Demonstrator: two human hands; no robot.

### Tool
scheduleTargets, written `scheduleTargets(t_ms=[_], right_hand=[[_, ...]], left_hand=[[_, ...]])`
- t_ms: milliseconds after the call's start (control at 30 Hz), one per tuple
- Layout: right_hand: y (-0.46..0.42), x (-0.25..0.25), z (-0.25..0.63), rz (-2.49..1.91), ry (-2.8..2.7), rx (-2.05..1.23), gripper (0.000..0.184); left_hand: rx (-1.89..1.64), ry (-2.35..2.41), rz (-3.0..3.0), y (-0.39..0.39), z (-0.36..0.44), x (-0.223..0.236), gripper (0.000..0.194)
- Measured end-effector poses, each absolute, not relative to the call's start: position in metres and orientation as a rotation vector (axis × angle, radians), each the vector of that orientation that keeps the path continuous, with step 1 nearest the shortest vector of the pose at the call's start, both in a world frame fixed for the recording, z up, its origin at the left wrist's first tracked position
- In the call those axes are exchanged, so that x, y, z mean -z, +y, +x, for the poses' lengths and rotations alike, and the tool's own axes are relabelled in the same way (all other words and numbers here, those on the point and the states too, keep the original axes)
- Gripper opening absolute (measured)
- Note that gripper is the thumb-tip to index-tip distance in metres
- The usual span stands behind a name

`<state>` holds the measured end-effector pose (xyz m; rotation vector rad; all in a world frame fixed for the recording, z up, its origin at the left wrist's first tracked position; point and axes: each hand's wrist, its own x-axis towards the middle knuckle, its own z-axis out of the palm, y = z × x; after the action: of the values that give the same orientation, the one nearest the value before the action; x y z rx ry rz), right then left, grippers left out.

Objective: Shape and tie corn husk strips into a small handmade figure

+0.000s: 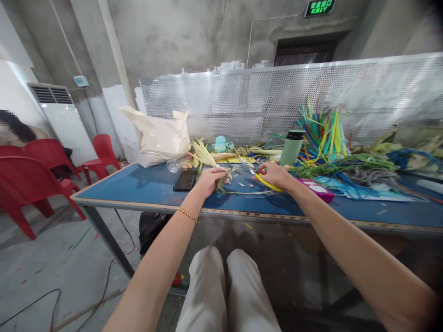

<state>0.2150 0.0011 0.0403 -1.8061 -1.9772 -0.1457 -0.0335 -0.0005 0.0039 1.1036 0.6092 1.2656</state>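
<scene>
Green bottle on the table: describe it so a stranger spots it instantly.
On the blue tabletop, look just beyond the right hand, left of the bundle of colourful strips. There stands the green bottle, a smooth pale-green cylinder. Its black lid and solid body set it apart from the thin strips and the purple box nearby.

Soft indoor light, glare on perforated panel, shadow under table, wide-angle stretching, darkened right corners
</scene>
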Motion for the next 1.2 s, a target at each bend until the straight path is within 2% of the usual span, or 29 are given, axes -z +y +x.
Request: scheduleTargets(t_ms=[267,467,567,667,800,933,1200], right_hand=[[0.03,-0.031,0.264,-2.006,-2.218,0.252,0.041],[0.017,-0.049,0.248,-2.131,-2.158,0.297,0.036],[0.002,-0.058,0.216,-1.819,-2.098,0.476,0.024],[-0.005,-0.058,0.176,-1.389,-2.15,0.143,0.03],[0.0,-0.047,0.134,-1.126,-2.081,-0.26,0.034],[0.009,-0.039,0.119,-1.111,-1.948,-0.269,0.033],[0.018,-0.049,0.142,-0.955,-2.314,-0.343,0.033]], left_hand=[[-1.258,0.583,0.987,-0.003,-0.033,-0.006,0.022],[-1.255,0.617,0.944,-0.001,-0.033,-0.005,0.019],[-1.252,0.608,0.923,0.002,-0.034,-0.004,0.022],[-1.239,0.605,0.933,0.001,-0.034,-0.004,0.025],[-1.286,0.596,0.96,-0.001,-0.033,-0.005,0.026],[-1.313,0.638,1.058,0.0,-0.033,-0.003,0.024],[-1.293,0.889,1.581,0.013,-0.029,0.008,0.028]])
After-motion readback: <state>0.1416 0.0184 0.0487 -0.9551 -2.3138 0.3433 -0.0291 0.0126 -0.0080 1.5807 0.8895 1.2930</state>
